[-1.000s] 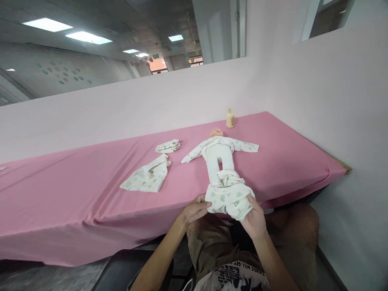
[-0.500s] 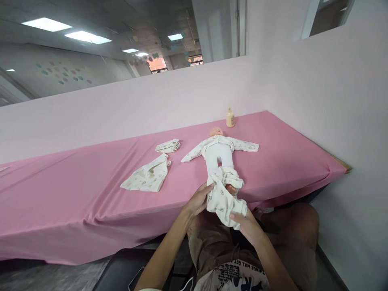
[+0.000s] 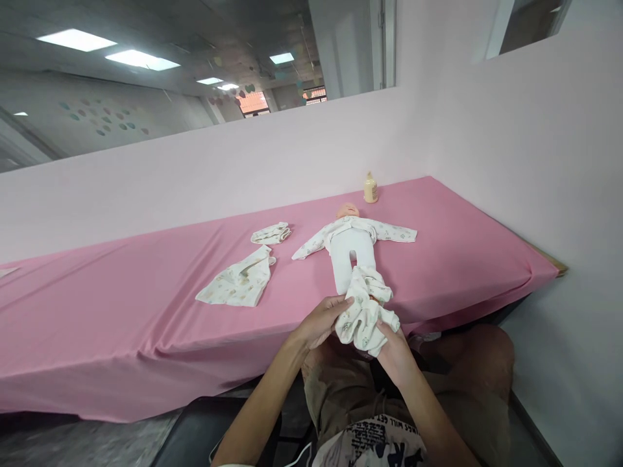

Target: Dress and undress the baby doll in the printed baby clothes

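Note:
A baby doll [image 3: 348,210] lies on its back across the table, head toward the wall, in a white patterned top [image 3: 396,233] with sleeves spread and white leggings or legs [image 3: 351,250]. Bunched white patterned baby pants [image 3: 363,318] sit around the doll's lower legs at the table's front edge. My left hand [image 3: 325,318] grips the left side of the bunched cloth between thumb and fingers. On the other side my right hand [image 3: 393,344] pinches the cloth near its lower right end. The doll's feet are hidden within the folds.
A pink cloth [image 3: 146,292] covers the long table. Left of the doll lie a folded patterned cloth [image 3: 271,233] and a spread patterned garment [image 3: 238,280]. A cream pump bottle [image 3: 370,189] stands by the wall. My knees are under the front edge.
The pants have become more gathered and compact. My right hand has moved slightly up, and the left has shifted a little right along the cloth.

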The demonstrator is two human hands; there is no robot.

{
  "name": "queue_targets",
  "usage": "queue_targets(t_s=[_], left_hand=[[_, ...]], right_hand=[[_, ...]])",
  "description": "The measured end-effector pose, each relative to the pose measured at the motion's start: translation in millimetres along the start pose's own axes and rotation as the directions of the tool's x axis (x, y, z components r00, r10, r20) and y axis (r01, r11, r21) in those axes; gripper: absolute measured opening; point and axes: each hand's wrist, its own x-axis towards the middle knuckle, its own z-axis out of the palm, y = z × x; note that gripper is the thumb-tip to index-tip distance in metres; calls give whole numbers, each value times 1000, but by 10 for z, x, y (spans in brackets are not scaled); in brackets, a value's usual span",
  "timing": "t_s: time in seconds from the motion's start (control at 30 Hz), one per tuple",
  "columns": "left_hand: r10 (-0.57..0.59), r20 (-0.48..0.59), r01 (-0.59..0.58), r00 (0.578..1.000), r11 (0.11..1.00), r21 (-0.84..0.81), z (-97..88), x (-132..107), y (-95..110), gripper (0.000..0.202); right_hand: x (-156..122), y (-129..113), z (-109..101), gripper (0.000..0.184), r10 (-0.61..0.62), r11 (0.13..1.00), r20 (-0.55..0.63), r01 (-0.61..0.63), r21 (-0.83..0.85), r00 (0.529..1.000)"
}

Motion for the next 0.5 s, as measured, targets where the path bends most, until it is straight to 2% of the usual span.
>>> queue_targets(t_s=[0.1,0.2,0.3,0.4,0.43,0.5], left_hand=[[-18,12,17,1000,997,72,-5,-53,76,46],[46,22,-50,999,957,286,-22,-93,162,50],[182,24,-164,983,814,557,-38,-101,202,48],[376,-51,-216,925,633,743,-25,-105,168,42],[401,-55,-222,914,610,761,-8,-114,144,41],[371,-13,-244,929,637,731,43,-148,91,39]], right_hand=[[23,-35,24,50,56,998,87,-59,26,995],[45,-56,52,54,127,991,190,-134,23,973],[72,-51,99,54,152,986,265,-164,22,952],[96,-34,166,50,136,984,286,-164,73,949],[101,-29,192,49,134,983,280,-164,87,951],[106,-19,246,46,137,982,275,-167,87,951]])
